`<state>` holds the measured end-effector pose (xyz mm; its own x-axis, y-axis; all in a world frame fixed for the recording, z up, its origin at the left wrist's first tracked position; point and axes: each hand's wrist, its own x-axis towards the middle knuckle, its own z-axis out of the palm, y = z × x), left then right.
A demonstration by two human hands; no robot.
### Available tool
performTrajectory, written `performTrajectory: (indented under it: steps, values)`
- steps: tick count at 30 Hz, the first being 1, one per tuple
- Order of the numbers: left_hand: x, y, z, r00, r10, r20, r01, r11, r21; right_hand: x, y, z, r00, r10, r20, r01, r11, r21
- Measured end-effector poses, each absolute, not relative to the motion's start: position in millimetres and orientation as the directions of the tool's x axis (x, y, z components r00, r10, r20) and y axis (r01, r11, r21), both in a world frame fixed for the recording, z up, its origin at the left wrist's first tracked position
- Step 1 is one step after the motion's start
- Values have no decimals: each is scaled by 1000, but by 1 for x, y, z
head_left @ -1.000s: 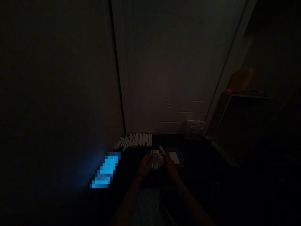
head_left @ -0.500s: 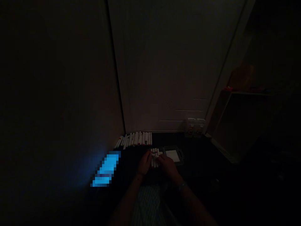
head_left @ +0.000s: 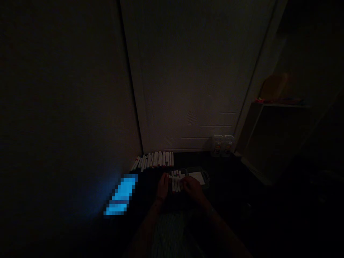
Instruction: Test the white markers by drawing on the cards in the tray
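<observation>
The light is very dim, so fine detail is lost. A white marker [head_left: 176,177] lies crosswise between my two hands, above a clear plastic case. My left hand [head_left: 162,186] is closed at the marker's left end. At the other end, the fingers of my right hand [head_left: 192,187] are pinched on it. Several white markers [head_left: 176,186] lie side by side below, in the case's left half. The opened lid [head_left: 206,176] extends to the right with a white card [head_left: 197,178] inside it, partly behind my right hand.
Many loose white markers [head_left: 156,159] form a row along the wall at the back left. Two clear plastic boxes [head_left: 222,146] stand at the back right. A glowing blurred screen [head_left: 122,195] is at the left, and a cabinet [head_left: 271,136] at the right.
My hands have moved slightly apart, and more of the crosswise marker shows between them. The loose markers and boxes have stayed put.
</observation>
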<state>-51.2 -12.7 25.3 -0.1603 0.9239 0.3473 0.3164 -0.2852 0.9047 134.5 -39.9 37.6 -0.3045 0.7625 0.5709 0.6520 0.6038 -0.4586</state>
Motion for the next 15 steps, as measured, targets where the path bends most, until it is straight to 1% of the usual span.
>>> performTrajectory:
  steps: [3, 6, 8, 9, 11, 15]
  values:
    - [-50, -13, 26, -174, 929, 325, 301, -265, 916, 136, -38, 35, -196, 786, 587, 634, 558, -535]
    - [-49, -12, 27, -190, 933, 306, 293, -244, 924, 137, -35, 32, -48, 829, 557, 656, 446, -608]
    - [-49, -13, 27, -195, 932, 305, 287, -243, 927, 138, -33, 30, 29, 847, 530, 676, 374, -635]
    - [-50, -13, 27, -201, 931, 303, 284, -241, 928, 138, -33, 29, 46, 849, 526, 691, 353, -631]
    - [-50, -14, 28, -218, 928, 301, 276, -237, 931, 137, -33, 30, 24, 842, 539, 739, 348, -577]
    - [-52, -17, 31, -194, 927, 321, 261, -267, 928, 134, -38, 37, -131, 823, 553, 823, 401, -401]
